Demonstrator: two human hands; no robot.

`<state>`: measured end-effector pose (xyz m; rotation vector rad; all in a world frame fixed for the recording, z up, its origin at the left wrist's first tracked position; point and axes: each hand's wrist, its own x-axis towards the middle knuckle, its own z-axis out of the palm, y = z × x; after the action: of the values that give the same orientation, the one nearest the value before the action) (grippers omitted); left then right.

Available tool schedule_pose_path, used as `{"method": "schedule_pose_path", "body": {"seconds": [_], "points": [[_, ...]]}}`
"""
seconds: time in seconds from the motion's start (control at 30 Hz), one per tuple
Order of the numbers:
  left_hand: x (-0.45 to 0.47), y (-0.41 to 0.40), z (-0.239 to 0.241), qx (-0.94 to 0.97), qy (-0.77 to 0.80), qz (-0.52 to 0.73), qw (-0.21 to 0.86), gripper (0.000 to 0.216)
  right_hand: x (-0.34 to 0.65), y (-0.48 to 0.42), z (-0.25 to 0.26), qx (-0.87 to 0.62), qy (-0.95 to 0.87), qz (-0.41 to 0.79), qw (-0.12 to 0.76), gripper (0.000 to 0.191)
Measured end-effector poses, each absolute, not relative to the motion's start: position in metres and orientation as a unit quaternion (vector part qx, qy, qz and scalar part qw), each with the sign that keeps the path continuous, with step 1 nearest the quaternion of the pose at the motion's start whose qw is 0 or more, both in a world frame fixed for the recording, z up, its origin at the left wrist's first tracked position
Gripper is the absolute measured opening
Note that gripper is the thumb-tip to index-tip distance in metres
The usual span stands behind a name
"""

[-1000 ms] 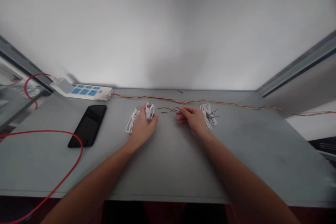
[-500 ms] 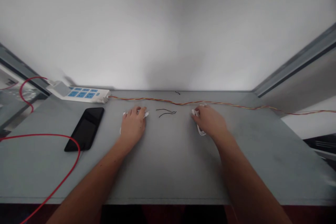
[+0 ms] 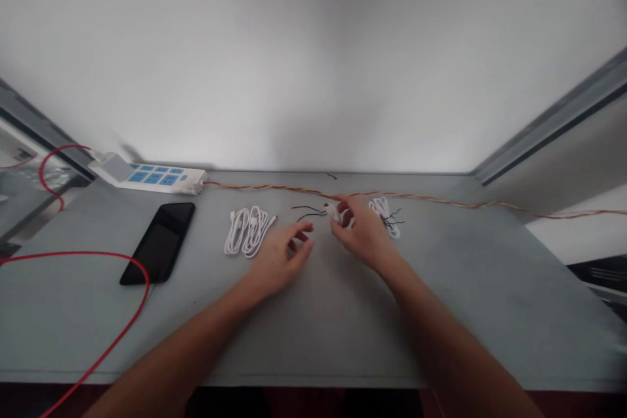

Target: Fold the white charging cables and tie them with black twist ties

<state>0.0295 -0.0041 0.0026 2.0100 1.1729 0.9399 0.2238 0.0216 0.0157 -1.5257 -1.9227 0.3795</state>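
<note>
My left hand [image 3: 281,258] hovers over the grey table [image 3: 313,313] with its fingers spread and nothing in them, just right of a pile of coiled white cables [image 3: 246,230]. My right hand [image 3: 360,228] has its fingers curled round a small white cable [image 3: 334,211] near two loose black twist ties [image 3: 309,211]. A second bunch of white cables with black ties [image 3: 386,215] lies directly right of that hand.
A black phone [image 3: 159,241] lies at the left, with a white and blue power strip [image 3: 147,177] behind it. A red cable [image 3: 122,274] loops across the left side. A twisted red-yellow wire [image 3: 441,199] runs along the back by the wall.
My left hand has left the white cable pile and moved right toward the middle. My right hand has come left from the right bunch, now holding a white cable.
</note>
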Motion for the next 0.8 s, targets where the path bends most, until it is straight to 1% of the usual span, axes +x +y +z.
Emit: {"method": "schedule_pose_path", "body": {"seconds": [0.07,0.1,0.17,0.3,0.37,0.47,0.6,0.7,0.8], "points": [[0.037,-0.007,0.0,0.697,0.393,0.368,0.474,0.038,0.21,0.016,0.009,-0.518,-0.759,0.158,0.362,0.043],[0.039,-0.007,0.0,0.67,0.373,0.369,0.526,0.038,0.205,0.012,0.007,-0.491,-0.772,0.159,0.37,0.043],[0.04,-0.004,0.0,0.619,0.365,0.378,0.584,0.039,0.198,0.006,0.006,-0.437,-0.798,0.166,0.38,0.046],[0.035,0.002,0.003,0.557,0.395,0.413,0.603,0.04,0.199,0.001,0.01,-0.368,-0.809,0.184,0.42,0.055],[0.033,0.003,0.004,0.54,0.399,0.427,0.606,0.04,0.201,0.001,0.013,-0.359,-0.802,0.183,0.442,0.054],[0.033,0.003,0.004,0.526,0.398,0.44,0.609,0.039,0.203,0.003,0.013,-0.372,-0.795,0.171,0.447,0.042],[0.032,0.004,0.003,0.522,0.403,0.455,0.598,0.038,0.205,0.006,0.01,-0.374,-0.81,0.169,0.42,0.02],[0.03,0.005,0.002,0.517,0.395,0.465,0.601,0.038,0.206,0.007,0.009,-0.374,-0.814,0.184,0.405,0.014],[0.03,0.004,0.003,0.509,0.376,0.448,0.632,0.038,0.206,0.007,0.009,-0.369,-0.813,0.193,0.406,0.012]]}}
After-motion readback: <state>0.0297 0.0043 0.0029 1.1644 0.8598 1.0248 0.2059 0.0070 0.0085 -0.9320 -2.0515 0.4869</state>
